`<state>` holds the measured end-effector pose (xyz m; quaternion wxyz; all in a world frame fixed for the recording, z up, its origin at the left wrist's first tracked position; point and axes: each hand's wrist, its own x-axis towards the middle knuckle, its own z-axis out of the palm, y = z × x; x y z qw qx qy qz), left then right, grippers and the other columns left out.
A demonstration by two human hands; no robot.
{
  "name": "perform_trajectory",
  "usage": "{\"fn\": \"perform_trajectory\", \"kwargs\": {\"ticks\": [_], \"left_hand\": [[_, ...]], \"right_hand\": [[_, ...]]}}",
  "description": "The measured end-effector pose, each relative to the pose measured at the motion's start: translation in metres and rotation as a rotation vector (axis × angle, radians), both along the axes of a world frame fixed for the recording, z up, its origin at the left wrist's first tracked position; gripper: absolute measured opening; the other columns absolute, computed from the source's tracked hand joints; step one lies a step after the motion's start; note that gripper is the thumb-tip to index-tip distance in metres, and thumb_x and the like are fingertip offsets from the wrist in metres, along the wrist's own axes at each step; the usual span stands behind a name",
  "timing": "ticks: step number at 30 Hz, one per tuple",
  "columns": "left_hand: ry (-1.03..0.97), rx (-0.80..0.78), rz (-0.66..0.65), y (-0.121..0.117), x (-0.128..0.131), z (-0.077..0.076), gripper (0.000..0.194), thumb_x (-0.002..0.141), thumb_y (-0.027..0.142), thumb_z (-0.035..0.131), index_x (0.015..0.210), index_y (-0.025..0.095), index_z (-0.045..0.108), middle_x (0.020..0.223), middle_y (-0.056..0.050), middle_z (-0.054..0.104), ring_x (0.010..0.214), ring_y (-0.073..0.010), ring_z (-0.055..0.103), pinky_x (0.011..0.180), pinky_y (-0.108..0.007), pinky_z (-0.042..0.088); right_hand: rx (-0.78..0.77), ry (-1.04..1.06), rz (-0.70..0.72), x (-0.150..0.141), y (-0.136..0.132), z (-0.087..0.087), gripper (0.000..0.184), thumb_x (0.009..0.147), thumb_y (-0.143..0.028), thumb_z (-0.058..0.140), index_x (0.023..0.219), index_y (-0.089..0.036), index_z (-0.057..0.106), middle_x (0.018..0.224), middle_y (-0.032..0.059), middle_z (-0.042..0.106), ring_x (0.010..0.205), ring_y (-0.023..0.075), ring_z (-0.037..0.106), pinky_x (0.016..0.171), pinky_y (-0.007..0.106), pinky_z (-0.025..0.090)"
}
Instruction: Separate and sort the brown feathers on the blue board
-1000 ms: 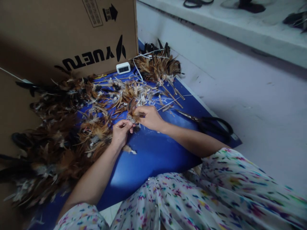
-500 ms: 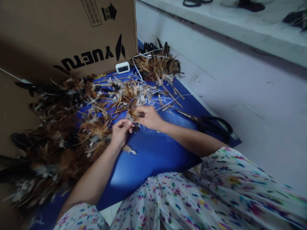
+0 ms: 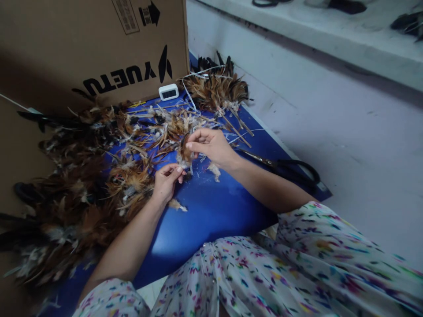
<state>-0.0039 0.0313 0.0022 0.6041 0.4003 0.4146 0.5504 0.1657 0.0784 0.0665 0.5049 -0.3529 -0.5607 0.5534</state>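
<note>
Between the thumb and fingers of my left hand [image 3: 168, 179] is the pale, fluffy base of a small bunch of brown feathers [image 3: 184, 155]. My right hand [image 3: 213, 147] is at the upper part of the same bunch, its thumb and forefinger pinched on the darker feather tips. Below my right palm lies a loose pale feather tuft [image 3: 214, 171]. Another small feather [image 3: 177, 205] rests just below my left hand. Both hands are over the blue tabletop [image 3: 211, 207].
Loose brown feathers [image 3: 92, 189] heap along the left. A tied feather bundle [image 3: 214, 90] with sticks stands at the back, beside a small white digital display [image 3: 168, 92]. Black-handled scissors [image 3: 280, 165] lie right. A large cardboard box [image 3: 99, 48] and a wall [image 3: 330, 127] border the table.
My right hand has moved up and away from my left hand, along the feather bunch. The loose tuft below my right palm now shows. My left hand has stayed in place.
</note>
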Motion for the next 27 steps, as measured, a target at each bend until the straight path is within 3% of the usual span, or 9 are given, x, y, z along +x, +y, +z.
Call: {"fn": "perform_trajectory", "kwargs": {"ticks": [6,11,13,15,19,27], "left_hand": [[0.008,-0.013,0.011,0.001,0.0,0.0,0.028,0.061,0.035,0.083,0.07,0.014,0.067,0.06,-0.001,0.066,0.042,-0.0051,0.049,0.044,-0.019,0.038],[-0.03,0.002,0.073,0.003,-0.001,0.001,0.028,0.061,0.034,0.083,0.071,0.014,0.066,0.06,-0.001,0.065,0.042,-0.005,0.049,0.043,-0.018,0.038],[-0.055,0.016,0.119,0.004,-0.001,0.002,0.028,0.061,0.033,0.083,0.071,0.014,0.065,0.061,0.0,0.065,0.043,-0.0047,0.049,0.043,-0.018,0.037],[-0.075,0.023,0.161,0.006,-0.002,0.002,0.028,0.061,0.032,0.083,0.072,0.014,0.065,0.061,0.0,0.064,0.044,-0.0043,0.049,0.043,-0.017,0.037],[-0.085,0.019,0.207,0.007,-0.002,0.002,0.03,0.059,0.033,0.084,0.073,0.014,0.065,0.062,0.0,0.064,0.044,-0.004,0.049,0.043,-0.017,0.036],[-0.068,0.018,0.197,0.007,-0.002,0.0,0.03,0.061,0.033,0.084,0.073,0.014,0.064,0.062,0.0,0.064,0.044,-0.0038,0.049,0.044,-0.017,0.036]], "right_hand": [[0.137,-0.037,-0.159,0.022,0.019,0.007,0.019,0.075,-0.032,0.069,0.08,-0.016,0.06,0.072,0.0009,0.065,0.063,0.0106,0.06,0.053,0.022,0.047],[0.345,-0.439,-0.287,0.045,0.042,-0.009,0.007,0.075,-0.02,0.065,0.08,-0.015,0.066,0.077,0.0029,0.066,0.071,0.0137,0.06,0.065,0.027,0.047],[0.409,-0.691,-0.206,0.049,0.046,-0.018,0.009,0.071,-0.014,0.066,0.08,-0.016,0.069,0.083,0.0038,0.067,0.076,0.0153,0.059,0.071,0.029,0.045],[0.418,-0.888,-0.037,0.048,0.046,-0.024,0.012,0.07,-0.011,0.066,0.079,-0.016,0.07,0.084,0.0038,0.067,0.077,0.0153,0.059,0.073,0.029,0.044],[0.391,-1.067,0.244,0.037,0.039,-0.031,0.01,0.073,-0.01,0.066,0.079,-0.016,0.071,0.081,0.0039,0.067,0.073,0.0142,0.06,0.068,0.026,0.041],[0.466,-1.144,0.263,0.027,0.033,-0.035,0.012,0.074,-0.004,0.06,0.071,-0.014,0.066,0.079,0.008,0.066,0.07,0.0153,0.055,0.065,0.028,0.037]]}}
